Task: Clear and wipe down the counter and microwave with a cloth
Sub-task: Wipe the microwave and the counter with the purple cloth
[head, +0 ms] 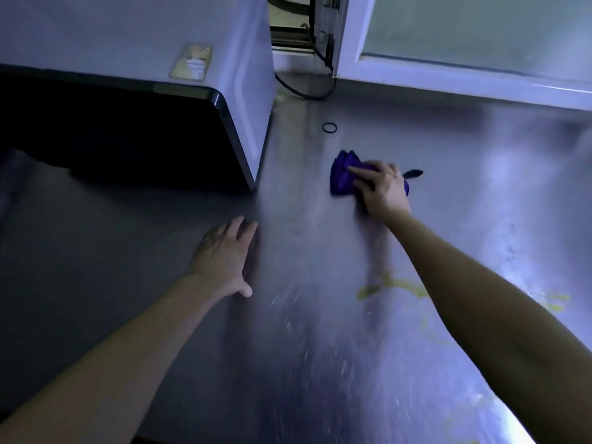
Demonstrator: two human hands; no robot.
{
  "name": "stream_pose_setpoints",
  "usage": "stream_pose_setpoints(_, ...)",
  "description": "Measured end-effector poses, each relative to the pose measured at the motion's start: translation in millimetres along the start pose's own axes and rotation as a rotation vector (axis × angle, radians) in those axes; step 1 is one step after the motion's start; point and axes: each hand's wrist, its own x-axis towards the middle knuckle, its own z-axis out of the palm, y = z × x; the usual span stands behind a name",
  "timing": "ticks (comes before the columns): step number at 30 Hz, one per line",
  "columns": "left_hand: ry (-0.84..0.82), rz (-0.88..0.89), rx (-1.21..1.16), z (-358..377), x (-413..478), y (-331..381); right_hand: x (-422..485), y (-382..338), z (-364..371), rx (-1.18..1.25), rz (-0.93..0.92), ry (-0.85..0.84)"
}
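Far left: boxy pale-grey microwave point(128, 43) with a glossy black front, standing on the brushed stainless-steel counter point(304, 363), a peeling yellowed label point(191, 61) on top. Probably not yet wiped. Easy to shove back onto the black power cord point(309, 97) looped behind it if rubbed hard from the front.

Next, left hand point(224, 261): flat on bare steel just in front of the microwave's corner, fingers straight and spread, holding nothing, apparently bracing. Liable to slide if leaned on over a damp patch.

Centre, further back: small black elastic ring point(329, 127), loose on the counter, beyond the cloth and apart from it. Not yet cleared, so likely to be swept along by a forward stroke, pushed toward the cord or caught in the folds.

Right of centre: bunched purple fabric cloth point(342, 177) on the counter, pinned under the right hand point(382, 189), fingers bent down over it and gripping, purple showing at both sides of the hand. Little wiping face in contact while so bunched; streaks probably left behind. Small dark shape point(414, 173) just right of the knuckles, too blurred to identify.

Nearer and rightward: yellowish smear point(368, 290) on the steel, partly hidden by the right forearm, well short of the cloth. Danger of dragging the forearm through it, or of spreading it rather than lifting it.
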Motion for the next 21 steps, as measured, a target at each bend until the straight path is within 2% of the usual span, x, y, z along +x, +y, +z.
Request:
stream_pose_setpoints(3, -0.048, -0.035, -0.027, 6.4, 1.3, -1.9, 50.0, -26.9, 14.7, -0.039, 0.057, 0.014)
stream_pose_setpoints(7, -0.025, -0.039, -0.043, 11.2, 4.4, -1.9, 74.1, -81.4, 44.9, -0.053, -0.089, -0.09)
stream_pose_setpoints(10, -0.012, -0.018, -0.042, 13.3, 4.6, -4.6, 2.2, -109.1, 55.1, 0.015, -0.28, -0.159)
stream_pose_setpoints(14, 0.007, -0.038, -0.068, 14.3, 5.6, -5.6, -97.1, -95.3, 47.2, 0.093, -0.489, -0.265)
stream_pose_setpoints(18, -0.002, -0.027, -0.111, 13.2, 2.7, -11.6, -83.6, -92.5, 43.2, -0.031, -0.49, -0.379)
stream_pose_setpoints(21, -0.026, 0.01, -0.153, 15.6, -5.6, -24.6, -63.3, -96.0, 32.5, -0.016, -0.45, -0.403)
